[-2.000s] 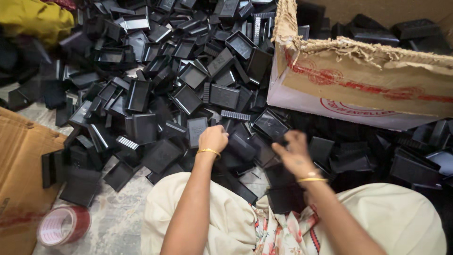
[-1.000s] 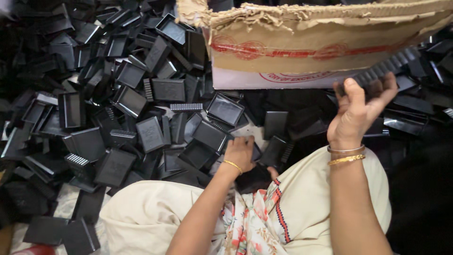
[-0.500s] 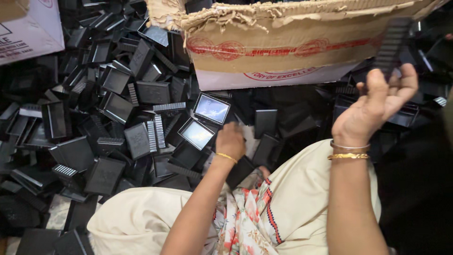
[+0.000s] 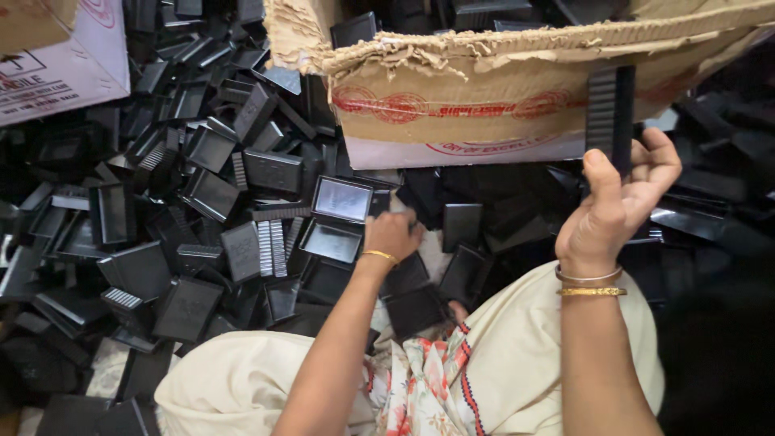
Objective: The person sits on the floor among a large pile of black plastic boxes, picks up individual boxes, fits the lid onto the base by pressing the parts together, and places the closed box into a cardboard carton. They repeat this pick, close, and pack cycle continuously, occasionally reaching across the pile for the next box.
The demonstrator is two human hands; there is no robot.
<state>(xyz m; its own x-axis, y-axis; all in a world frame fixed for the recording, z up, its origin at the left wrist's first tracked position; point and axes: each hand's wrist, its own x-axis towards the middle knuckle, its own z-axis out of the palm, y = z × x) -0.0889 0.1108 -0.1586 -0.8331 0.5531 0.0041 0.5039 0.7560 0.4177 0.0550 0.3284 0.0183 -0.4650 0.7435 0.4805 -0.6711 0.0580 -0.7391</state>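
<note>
My right hand (image 4: 615, 207) is raised at the right and grips a black ribbed plastic strip (image 4: 610, 115), held upright against the front wall of a torn cardboard box (image 4: 484, 97). My left hand (image 4: 391, 234) reaches down into the heap of black plastic trays (image 4: 210, 218) on the floor; its fingers curl over the edge of a shallow black tray (image 4: 333, 242). Whether it grips that tray is hidden by the back of the hand. A gold bangle sits on each wrist. My knees in cream cloth (image 4: 242, 387) fill the bottom.
Black trays and ribbed strips lie piled all over the floor on the left and behind the box. More black parts fill the torn box. A second, white-and-brown carton (image 4: 56, 56) stands at the top left.
My right hand has lifted the ribbed strip from the pile up to the box front. The left hand has stayed low in the trays. The view has swung to the right.
</note>
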